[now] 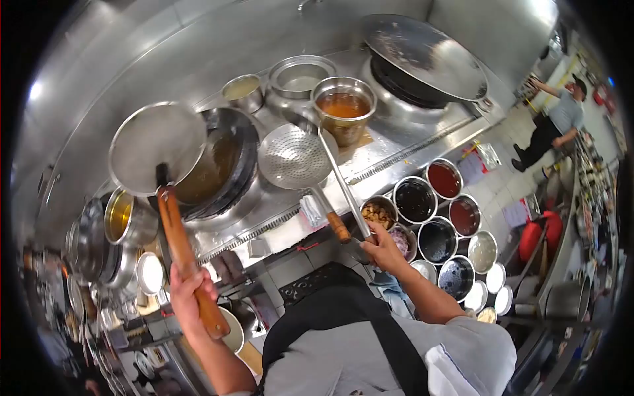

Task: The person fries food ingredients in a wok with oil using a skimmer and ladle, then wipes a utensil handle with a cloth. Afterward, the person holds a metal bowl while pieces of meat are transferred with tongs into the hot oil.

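My left hand [191, 294] is wrapped round the wooden handle of a round fine-mesh strainer [158, 146]. The strainer is raised over the left edge of a dark wok [221, 158] with brownish liquid in it. Further right, my right hand [383, 249] grips the end of a long metal ladle [340, 175], whose bowl end lies by the steel pot of amber liquid [343, 105]. A perforated skimmer [294, 156] with a wooden grip rests on the stove, its handle pointing toward my right hand.
Round containers of dark and red sauces [437, 241] stand at the right. A large wok [426, 56] sits at the back right. A pot of yellow liquid [129, 218] is at the left. Another person [561, 119] stands in the aisle, far right.
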Demonstrator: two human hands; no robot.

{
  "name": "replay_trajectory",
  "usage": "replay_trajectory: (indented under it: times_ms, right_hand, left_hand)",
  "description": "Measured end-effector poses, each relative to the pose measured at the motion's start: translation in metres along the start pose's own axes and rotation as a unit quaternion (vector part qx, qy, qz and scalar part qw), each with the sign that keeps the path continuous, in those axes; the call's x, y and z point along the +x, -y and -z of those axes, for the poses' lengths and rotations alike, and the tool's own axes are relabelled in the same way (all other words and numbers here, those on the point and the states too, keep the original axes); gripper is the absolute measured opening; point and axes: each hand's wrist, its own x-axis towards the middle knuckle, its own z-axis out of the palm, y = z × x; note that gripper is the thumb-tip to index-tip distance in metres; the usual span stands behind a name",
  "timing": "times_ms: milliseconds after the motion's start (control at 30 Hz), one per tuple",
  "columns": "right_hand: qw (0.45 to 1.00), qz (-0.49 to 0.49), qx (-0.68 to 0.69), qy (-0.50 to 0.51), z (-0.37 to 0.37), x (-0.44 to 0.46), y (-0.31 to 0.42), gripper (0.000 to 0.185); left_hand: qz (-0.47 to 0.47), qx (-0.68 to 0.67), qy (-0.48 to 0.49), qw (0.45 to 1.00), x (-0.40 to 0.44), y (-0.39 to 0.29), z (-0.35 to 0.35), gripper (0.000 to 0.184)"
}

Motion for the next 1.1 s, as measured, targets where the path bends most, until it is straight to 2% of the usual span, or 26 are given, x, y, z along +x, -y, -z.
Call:
replay_trajectory:
  times_ms: [100, 233, 300, 367, 400, 467, 500, 533, 567, 600, 633, 733, 833, 900, 1100]
  right_hand:
    - [0.997, 0.007, 0.073, -0.011, 0.000, 0.022, 0.015, 0.054]
    - [0.996, 0.041, -0.056, -0.054, 0.050, 0.075, 0.087, 0.056]
    - [0.968, 0.031, -0.217, -0.121, 0.063, 0.092, 0.124, 0.058]
    - [0.940, 0.027, -0.313, -0.132, 0.080, 0.122, 0.136, 0.045]
    - [0.939, 0.030, -0.316, -0.133, 0.085, 0.141, 0.144, 0.045]
    - [0.946, -0.053, -0.318, -0.040, 0.083, 0.167, 0.158, 0.023]
    - [0.945, -0.051, -0.320, -0.039, 0.078, 0.169, 0.161, 0.023]
    - [0.994, -0.109, 0.009, -0.003, 0.073, 0.171, 0.167, 0.017]
    - [0.928, -0.157, 0.335, 0.036, 0.069, 0.172, 0.174, 0.017]
    - [0.883, -0.131, 0.442, 0.092, 0.062, 0.169, 0.171, 0.018]
    - [0.885, -0.131, 0.437, 0.098, 0.055, 0.167, 0.168, 0.018]
    - [0.785, -0.060, 0.605, 0.120, 0.038, 0.155, 0.158, 0.018]
    - [0.754, -0.055, 0.642, 0.128, 0.035, 0.149, 0.163, 0.018]
    - [0.757, -0.051, 0.637, 0.135, 0.036, 0.145, 0.170, 0.017]
    - [0.836, -0.027, 0.531, 0.137, 0.008, 0.120, 0.205, 0.017]
  left_hand:
    - [-0.019, -0.020, 0.010, 1.000, -0.005, 0.004, 0.021, 0.036]
    - [-0.018, -0.007, 0.012, 1.000, -0.011, 0.000, 0.031, 0.035]
    - [-0.014, -0.006, 0.018, 1.000, -0.014, -0.002, 0.034, 0.033]
    - [-0.020, -0.010, 0.022, 1.000, -0.014, -0.001, 0.035, 0.031]
    - [-0.020, -0.011, 0.030, 0.999, -0.015, -0.001, 0.035, 0.031]
    - [-0.021, -0.012, 0.037, 0.999, -0.015, -0.001, 0.034, 0.030]
    - [-0.016, -0.006, 0.035, 0.999, -0.014, -0.001, 0.035, 0.030]
    - [-0.011, 0.001, 0.032, 0.999, -0.013, -0.001, 0.036, 0.030]
    - [-0.014, -0.002, 0.029, 0.999, -0.011, 0.000, 0.037, 0.030]
    - [-0.012, -0.005, 0.037, 0.999, -0.010, 0.001, 0.039, 0.030]
    - [-0.010, -0.007, 0.044, 0.999, -0.009, 0.003, 0.041, 0.029]
    - [-0.003, -0.007, 0.055, 0.998, -0.006, 0.003, 0.048, 0.028]
    - [0.014, 0.005, 0.028, 0.999, -0.007, -0.001, 0.051, 0.026]
    - [0.016, 0.007, 0.023, 1.000, -0.005, 0.000, 0.057, 0.026]
    - [0.014, 0.016, 0.006, 1.000, 0.000, 0.004, 0.072, 0.027]
